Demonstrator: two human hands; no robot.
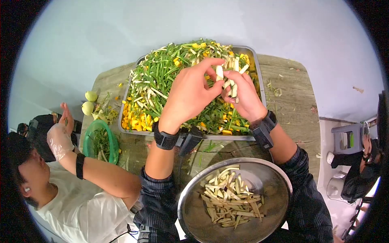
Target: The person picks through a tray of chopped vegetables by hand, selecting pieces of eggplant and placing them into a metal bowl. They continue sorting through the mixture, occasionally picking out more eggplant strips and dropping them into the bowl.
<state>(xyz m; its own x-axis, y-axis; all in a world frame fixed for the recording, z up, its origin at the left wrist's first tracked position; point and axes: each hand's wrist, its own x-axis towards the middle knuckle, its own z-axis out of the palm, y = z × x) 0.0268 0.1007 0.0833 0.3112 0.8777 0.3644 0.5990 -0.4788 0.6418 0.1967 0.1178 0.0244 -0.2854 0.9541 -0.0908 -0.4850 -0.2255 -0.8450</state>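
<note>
Over the heaped metal tray (259,71), my left hand (188,91) is closed in a pinch around a short pale vegetable strip (219,73). Close beside it, my right hand (247,97) is closed on several similar pale vegetable strips (231,87) that stick out between thumb and fingers. Green cut stems (162,69), orange-yellow cubes (137,121) and more pale strips fill the tray below both hands. Nearest to me is a steel bowl (275,198) holding a loose pile of pale strips (233,198), some with darker edges.
A co-worker in a white shirt (89,210) sits at the left, one hand in a clear glove (60,141). A green basket (115,146) with greens and two pale round vegetables (88,107) are on the wooden table (291,89). Another person (356,174) and a grey stool (342,129) are at right.
</note>
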